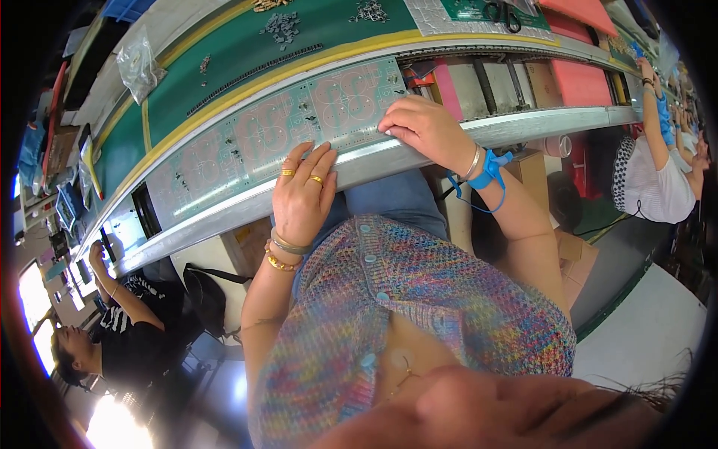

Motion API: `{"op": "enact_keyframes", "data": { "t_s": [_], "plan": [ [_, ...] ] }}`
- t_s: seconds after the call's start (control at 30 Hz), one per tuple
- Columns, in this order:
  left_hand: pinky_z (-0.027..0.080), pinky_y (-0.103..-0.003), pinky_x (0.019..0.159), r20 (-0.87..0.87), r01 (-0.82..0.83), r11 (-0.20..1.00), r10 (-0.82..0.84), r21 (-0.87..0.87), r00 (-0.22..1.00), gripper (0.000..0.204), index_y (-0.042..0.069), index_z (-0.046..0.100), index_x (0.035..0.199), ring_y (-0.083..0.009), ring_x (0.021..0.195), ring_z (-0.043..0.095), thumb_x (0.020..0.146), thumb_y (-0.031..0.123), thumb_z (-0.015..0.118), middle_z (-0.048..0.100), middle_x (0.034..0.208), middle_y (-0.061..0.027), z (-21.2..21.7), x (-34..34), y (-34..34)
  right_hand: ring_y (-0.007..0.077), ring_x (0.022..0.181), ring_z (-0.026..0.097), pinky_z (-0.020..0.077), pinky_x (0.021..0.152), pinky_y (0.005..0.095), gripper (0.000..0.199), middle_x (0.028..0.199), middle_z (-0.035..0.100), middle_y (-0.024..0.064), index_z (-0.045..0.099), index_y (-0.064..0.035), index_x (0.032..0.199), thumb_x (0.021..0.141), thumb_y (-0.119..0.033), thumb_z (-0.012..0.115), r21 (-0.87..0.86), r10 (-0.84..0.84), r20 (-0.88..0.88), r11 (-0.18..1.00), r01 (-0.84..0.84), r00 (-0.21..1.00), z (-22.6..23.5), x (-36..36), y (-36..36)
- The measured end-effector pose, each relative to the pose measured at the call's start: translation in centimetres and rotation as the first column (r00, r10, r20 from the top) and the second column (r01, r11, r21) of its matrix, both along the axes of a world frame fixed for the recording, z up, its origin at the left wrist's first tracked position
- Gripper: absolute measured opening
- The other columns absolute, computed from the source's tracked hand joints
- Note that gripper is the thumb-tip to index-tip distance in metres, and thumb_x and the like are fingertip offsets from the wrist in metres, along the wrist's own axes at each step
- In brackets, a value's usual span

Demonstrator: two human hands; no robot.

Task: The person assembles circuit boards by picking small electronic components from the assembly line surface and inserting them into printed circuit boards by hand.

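A long green circuit board panel [258, 135] with repeated rounded patterns and small dark parts lies along the metal rail [493, 135] in front of me. My left hand [303, 187], with rings on it, rests at the panel's near edge, fingers stretched out over the board and rail. At the panel's right end, my right hand [426, 131] is closed, thumb and fingertips pinched together just over the near edge. Whatever the pinch holds, if anything, is too small to make out. A blue wrist strap [490, 170] circles my right wrist.
Beyond the panel, a green mat [224, 45] carries piles of small grey components [282, 28] and a row of black parts [254, 78]. A clear plastic bag [138, 66] lies left, scissors [502, 15] far right. Co-workers sit along the line on both sides.
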State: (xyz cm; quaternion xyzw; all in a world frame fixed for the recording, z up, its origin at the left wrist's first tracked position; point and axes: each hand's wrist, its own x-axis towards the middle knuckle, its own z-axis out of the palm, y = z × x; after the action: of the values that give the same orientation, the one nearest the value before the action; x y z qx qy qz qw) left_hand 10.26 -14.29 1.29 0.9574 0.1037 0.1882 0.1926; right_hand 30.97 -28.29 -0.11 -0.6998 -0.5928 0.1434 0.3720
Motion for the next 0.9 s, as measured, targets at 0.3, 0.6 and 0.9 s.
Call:
{"op": "enact_keyframes", "data": {
  "t_s": [0.3, 0.6, 0.9],
  "plan": [
    [0.046, -0.037, 0.09, 0.029, 0.001, 1.0, -0.001, -0.009, 1.0, 0.029, 0.003, 0.063, 0.104, -0.0292, 0.11, 0.053, 0.075, 0.004, 0.065, 0.062, 0.11, -0.0089, 0.1, 0.0, 0.0, 0.0232, 0.087, 0.058, 0.0474, 0.075, 0.0321, 0.013, 0.089, 0.061, 0.0051, 0.065, -0.0059, 0.09, 0.077, -0.006, 0.064, -0.068, 0.099, 0.027, 0.993, -0.097, 0.995, 1.3, 0.8, 0.3],
    [0.047, -0.037, 0.083, 0.136, -0.005, 0.998, 0.014, -0.069, 0.991, 0.022, 0.005, 0.065, 0.093, -0.0284, 0.098, 0.056, 0.071, 0.004, 0.068, 0.062, 0.097, -0.0078, 2.5, -0.4, 1.3, 0.0274, 0.087, 0.062, 0.0498, 0.074, 0.0374, 0.019, 0.095, 0.066, 0.0069, 0.061, -0.0093, 0.104, 0.085, -0.008, 0.056, 0.127, -0.143, 0.422, 0.987, 0.098, 0.895, 2.0, 11.6, 14.0],
    [0.047, -0.036, 0.074, 0.164, -0.262, 0.964, 0.252, 0.039, 0.954, 0.01, 0.009, 0.065, 0.081, -0.0265, 0.083, 0.058, 0.072, 0.009, 0.07, 0.064, 0.085, -0.0049, 3.4, -2.0, 16.1, 0.0292, 0.09, 0.059, 0.0511, 0.075, 0.0377, 0.015, 0.085, 0.06, 0.0094, 0.065, -0.0104, 0.093, 0.08, -0.009, 0.058, 0.082, -0.129, 0.785, 0.991, 0.105, 0.606, -0.2, 14.4, 19.8]
  ]
}}
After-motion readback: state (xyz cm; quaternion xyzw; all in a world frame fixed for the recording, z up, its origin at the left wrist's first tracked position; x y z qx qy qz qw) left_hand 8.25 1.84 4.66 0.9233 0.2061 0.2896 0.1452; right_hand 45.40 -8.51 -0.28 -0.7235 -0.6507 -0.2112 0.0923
